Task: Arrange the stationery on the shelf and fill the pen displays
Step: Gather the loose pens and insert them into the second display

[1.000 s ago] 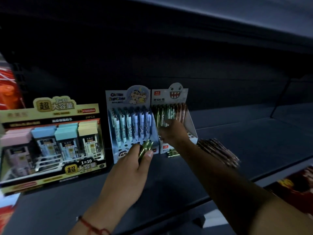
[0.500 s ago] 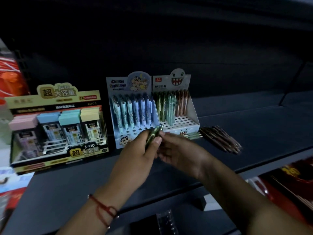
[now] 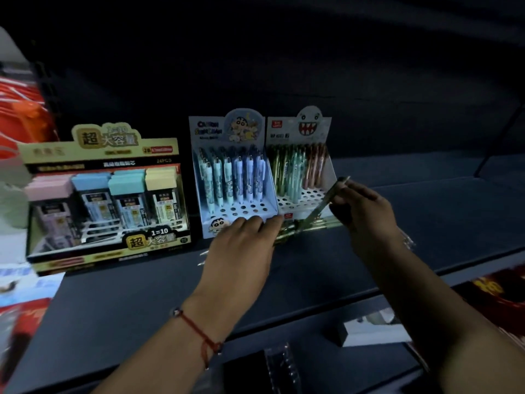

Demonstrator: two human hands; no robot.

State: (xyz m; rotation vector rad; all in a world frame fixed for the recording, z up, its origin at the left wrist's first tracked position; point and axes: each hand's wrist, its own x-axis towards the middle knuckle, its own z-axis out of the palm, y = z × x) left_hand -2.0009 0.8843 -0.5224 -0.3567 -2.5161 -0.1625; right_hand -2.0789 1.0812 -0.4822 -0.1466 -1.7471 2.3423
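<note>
Dark shelf (image 3: 142, 294), dim aisle. Left hand (image 3: 241, 251) grips green pen bundle (image 3: 287, 233) at shelf front. Right hand (image 3: 363, 206) pinches single green pen (image 3: 326, 203), tilted, before ghost-face pen display (image 3: 301, 177). Cartoon pen display (image 3: 233, 177) left of it.

Lead-refill display box (image 3: 105, 194) at nine o'clock is showing "超大容量" on its gold header and again on the front lip, with "1=10" above it; "24PCS" and "2B" are reading on the upper band; cartoon pen display (image 3: 233, 177) at twelve o'clock is carrying "CRAYON" on its header; other print is blurring out.
</note>
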